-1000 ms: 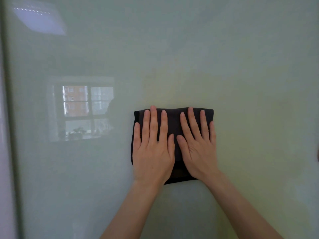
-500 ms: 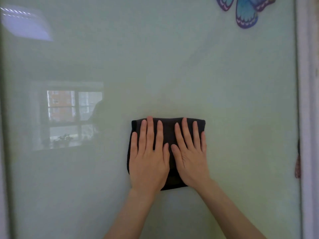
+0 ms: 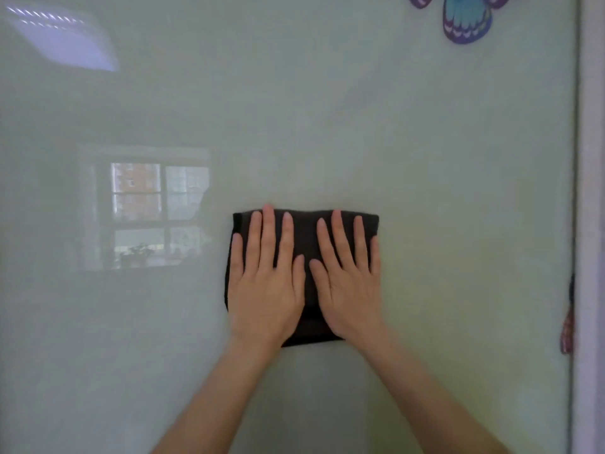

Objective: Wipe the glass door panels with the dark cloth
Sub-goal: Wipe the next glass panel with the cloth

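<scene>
The folded dark cloth (image 3: 306, 231) is being pressed flat against the pale green glass door panel (image 3: 425, 158) by the left hand (image 3: 266, 290) and right hand (image 3: 352, 290), fingers straight, side by side.

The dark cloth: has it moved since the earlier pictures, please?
Yes, slightly: the dark cloth has edged upward, nearer the butterfly sticker.

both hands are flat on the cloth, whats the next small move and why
Probably slide the dark cloth sideways toward the white frame, with both palms flat. The left hand and right hand press it against the glass panel, and a bare strip of glass lies between cloth and frame.
</scene>
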